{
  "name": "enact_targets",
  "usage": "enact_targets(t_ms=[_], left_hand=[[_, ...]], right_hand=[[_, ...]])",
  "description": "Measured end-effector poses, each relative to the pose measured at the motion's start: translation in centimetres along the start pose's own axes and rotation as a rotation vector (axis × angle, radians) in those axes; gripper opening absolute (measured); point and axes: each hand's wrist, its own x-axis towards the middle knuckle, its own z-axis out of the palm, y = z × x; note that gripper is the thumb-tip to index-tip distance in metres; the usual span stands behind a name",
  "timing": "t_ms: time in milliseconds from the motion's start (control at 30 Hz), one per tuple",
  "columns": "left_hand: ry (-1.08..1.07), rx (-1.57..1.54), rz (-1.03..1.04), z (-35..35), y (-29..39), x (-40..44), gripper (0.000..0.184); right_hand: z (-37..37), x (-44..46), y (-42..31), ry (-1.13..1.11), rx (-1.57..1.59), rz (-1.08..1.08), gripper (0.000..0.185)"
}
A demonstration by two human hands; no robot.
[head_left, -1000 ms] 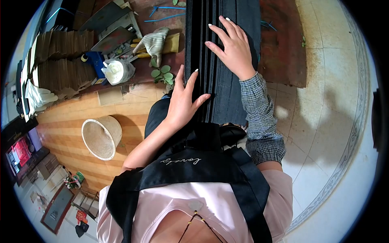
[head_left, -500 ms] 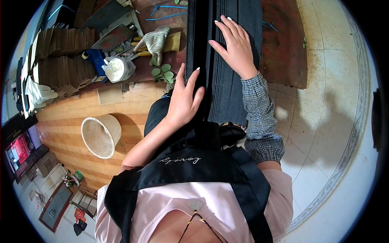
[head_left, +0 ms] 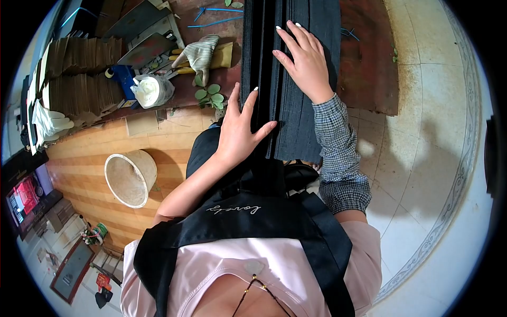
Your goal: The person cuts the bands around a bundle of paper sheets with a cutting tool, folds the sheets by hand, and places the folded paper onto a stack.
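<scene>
A workshop, apparently in a home: a worn dark-red worktop (head_left: 369, 58) carries stacked brown card-like sheets (head_left: 84, 95) and a striped cloth work glove (head_left: 201, 54), near a lit screen (head_left: 24, 199).

The black strips (head_left: 303, 119) look like matt cloth, ribbed and slightly fuzzy at their ends. The red-brown surface (head_left: 369, 63) is dull and scuffed. The bucket (head_left: 151, 165) looks like stained plastic; the stacked brown sheets (head_left: 87, 95) resemble rough-edged paper or card. The glove (head_left: 198, 55) is knitted cloth, the sleeve (head_left: 338, 137) woven, the floor tiles (head_left: 435, 92) smooth with a faint gloss.
</scene>
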Motion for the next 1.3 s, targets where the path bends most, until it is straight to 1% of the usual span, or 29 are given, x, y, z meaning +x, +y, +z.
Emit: enact_targets(t_ms=[233,300,333,400,433,500,533,633,667,900,1000,1100,1167,1300], left_hand=[[-0.011,-0.052,0.010,0.2,-1.1,-0.1,0.078],[0.017,-0.048,0.060,0.2,-1.4,-0.1,0.072],[0.018,-0.048,0.060,0.2,-1.4,-0.1,0.072],[0.044,-0.135,0.029,0.4,-1.2,0.0,0.064],[0.045,-0.134,0.028,0.4,-1.2,0.0,0.064],[0.015,0.002,0.125,0.4,-1.1,0.1,0.060],[0.009,-0.008,0.088,0.5,-0.7,0.1,0.059],[-0.015,0.005,0.057,0.3,0.4,0.0,0.063],[-0.004,0.010,0.058,0.6,0.2,0.0,0.068],[-0.033,0.023,0.087,0.5,-0.1,0.1,0.069],[-0.053,0.036,0.086,0.5,-0.1,0.1,0.065],[-0.017,-0.053,0.054,0.6,-0.2,0.2,0.060],[-0.010,-0.012,0.098,0.5,-0.3,0.3,0.055],[0.000,0.037,0.112,0.6,0.2,0.2,0.055]], right_hand=[[-0.1,-0.1,0.3,0.002,0.021,0.006,0.049],[-0.1,-0.1,0.2,-0.001,0.015,0.011,0.048],[-0.1,0.0,0.2,-0.005,0.010,0.013,0.048],[-0.1,0.1,0.0,0.011,0.038,0.027,0.048],[-0.1,0.1,-0.1,0.027,0.066,0.041,0.048],[-0.3,0.1,-0.3,0.022,0.057,0.036,0.048],[-0.4,0.1,-0.3,0.019,0.045,0.032,0.049],[-0.1,-0.1,0.1,-0.015,-0.016,-0.001,0.049],[0.0,-0.2,0.2,-0.016,-0.018,0.001,0.049],[0.2,-0.3,0.4,-0.013,0.011,0.016,0.046],[0.0,-0.3,0.5,-0.024,0.017,0.017,0.045],[-0.2,-0.2,0.2,-0.019,0.034,0.025,0.044],[-0.2,-0.2,0.2,-0.007,0.048,0.034,0.044],[-0.4,-0.2,0.4,-0.033,0.041,0.011,0.050]])
